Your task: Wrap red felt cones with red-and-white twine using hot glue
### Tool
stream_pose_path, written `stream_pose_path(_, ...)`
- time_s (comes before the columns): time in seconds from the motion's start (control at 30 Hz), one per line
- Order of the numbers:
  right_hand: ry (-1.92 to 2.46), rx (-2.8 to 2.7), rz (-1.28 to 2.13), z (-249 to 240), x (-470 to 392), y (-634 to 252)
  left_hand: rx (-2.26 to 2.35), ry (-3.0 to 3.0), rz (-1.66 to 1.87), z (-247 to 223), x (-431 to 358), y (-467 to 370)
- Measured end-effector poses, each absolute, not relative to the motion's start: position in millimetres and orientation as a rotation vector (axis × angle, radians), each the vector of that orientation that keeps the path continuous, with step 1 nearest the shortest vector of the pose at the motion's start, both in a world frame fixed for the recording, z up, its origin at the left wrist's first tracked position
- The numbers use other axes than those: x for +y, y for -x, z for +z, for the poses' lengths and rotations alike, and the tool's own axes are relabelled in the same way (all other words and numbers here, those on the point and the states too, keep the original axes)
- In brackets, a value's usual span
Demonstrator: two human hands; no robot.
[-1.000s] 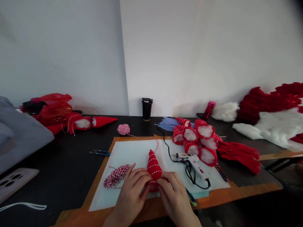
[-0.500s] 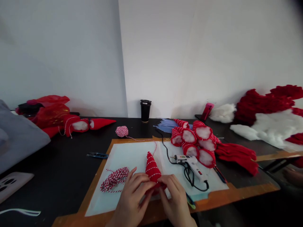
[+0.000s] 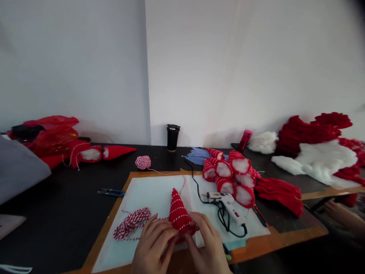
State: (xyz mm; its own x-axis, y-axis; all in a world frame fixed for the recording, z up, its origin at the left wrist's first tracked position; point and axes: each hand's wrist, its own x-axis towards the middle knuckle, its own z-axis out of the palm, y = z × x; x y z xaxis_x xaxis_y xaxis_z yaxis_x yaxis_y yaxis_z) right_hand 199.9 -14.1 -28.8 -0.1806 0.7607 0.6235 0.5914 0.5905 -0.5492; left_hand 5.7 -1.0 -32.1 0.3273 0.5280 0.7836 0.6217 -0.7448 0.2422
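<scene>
A red felt cone point(image 3: 179, 210) wound with red-and-white twine stands tip away from me over the white sheet. My left hand point(image 3: 156, 243) pinches its wide lower edge from the left, and my right hand point(image 3: 205, 241) grips the same edge from the right. Fingers partly cover the cone's base. From near its tip the twine runs back to a small ball of twine point(image 3: 143, 162). A loose skein of the same twine point(image 3: 132, 223) lies left of the cone. To the right rests a white glue gun point(image 3: 225, 201) with a black cord.
Several stuffed, twine-wrapped red cones point(image 3: 241, 165) are piled behind the glue gun, beside red fabric point(image 3: 279, 192). Blue snips point(image 3: 111, 192) lie at the left. A black cup point(image 3: 172, 137) stands by the wall. White stuffing point(image 3: 322, 158) is at the right, near another person's arm point(image 3: 342, 215).
The view has shifted slightly, and another person's arm shows more at the right. Both hands stay on the cone's lower edge, with the right fingers resettled slightly.
</scene>
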Motion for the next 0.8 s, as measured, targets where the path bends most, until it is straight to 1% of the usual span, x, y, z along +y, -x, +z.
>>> stream_pose_path(0.1,1.239,-1.731,0.101,-24,-15,-230,-1.11,2.441,-1.442,-32,-5,-3)
stream_pose_path(0.2,1.645,-1.535,-0.137,-30,-4,-275,-1.192,2.392,-1.467,-34,-10,-2)
stream_pose_path(0.27,1.85,-1.532,-0.157,-40,6,-302,-1.234,2.35,-1.483,-37,-12,-2)
stream_pose_path(0.4,1.868,-1.545,-0.022,-63,19,-326,-1.219,2.293,-1.525,-39,-13,-3)
stream_pose_path(0.5,1.792,-1.495,0.09,-68,17,-326,-1.234,2.29,-1.469,-38,-12,-4)
stream_pose_path(0.63,1.641,-1.41,0.284,-54,-3,-321,-1.254,2.36,-1.413,-37,-6,-1)
stream_pose_path(0.73,1.476,-1.195,0.586,-42,-28,-312,-1.208,2.492,-1.402,-35,2,2)
stream_pose_path(0.8,1.432,-1.049,0.735,-37,-45,-304,-1.192,2.591,-1.325,-30,8,2)
